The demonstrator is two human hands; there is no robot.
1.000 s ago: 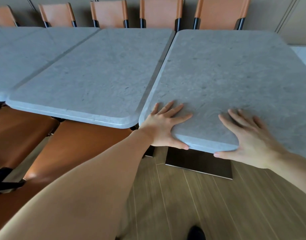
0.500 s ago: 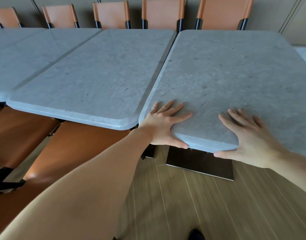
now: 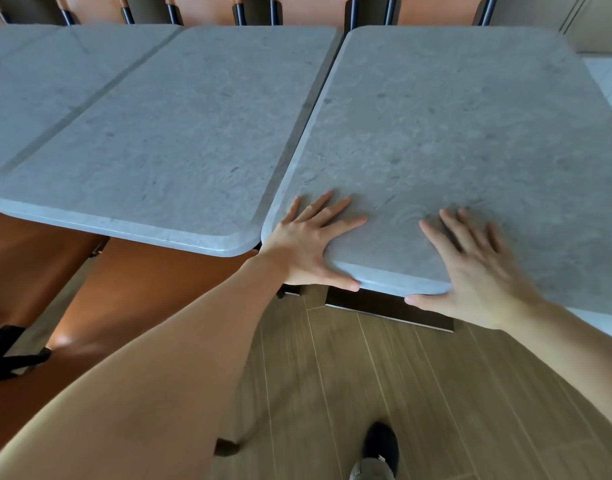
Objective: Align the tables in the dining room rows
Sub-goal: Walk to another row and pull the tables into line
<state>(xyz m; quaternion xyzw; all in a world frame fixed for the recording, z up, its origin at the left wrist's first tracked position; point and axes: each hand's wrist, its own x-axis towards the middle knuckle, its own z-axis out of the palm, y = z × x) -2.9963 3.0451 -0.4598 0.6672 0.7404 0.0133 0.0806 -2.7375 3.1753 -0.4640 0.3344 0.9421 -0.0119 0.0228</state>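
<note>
Three grey stone-topped tables stand side by side in a row. The right table (image 3: pixel 470 133) has its near edge closer to me than that of the middle table (image 3: pixel 176 150), with a narrow gap between them. My left hand (image 3: pixel 308 240) lies on the right table's near left corner, fingers spread on top and thumb along the edge. My right hand (image 3: pixel 470 271), slightly blurred, grips the same near edge further right, fingers on top and thumb against the rim. A third table (image 3: pixel 30 81) sits at the far left.
Orange chairs (image 3: pixel 315 8) line the far side of the tables. Orange seats (image 3: pixel 141 289) stand under the near edge at left, with a black strap (image 3: pixel 6 351) beside them. The right table's dark base plate (image 3: pixel 384 306) rests on the wood floor. My shoe (image 3: pixel 380 445) is below.
Both hands stay on the right table's near edge. The view has dropped, so the far chairs are cut off at the top, and my right hand is now blurred.
</note>
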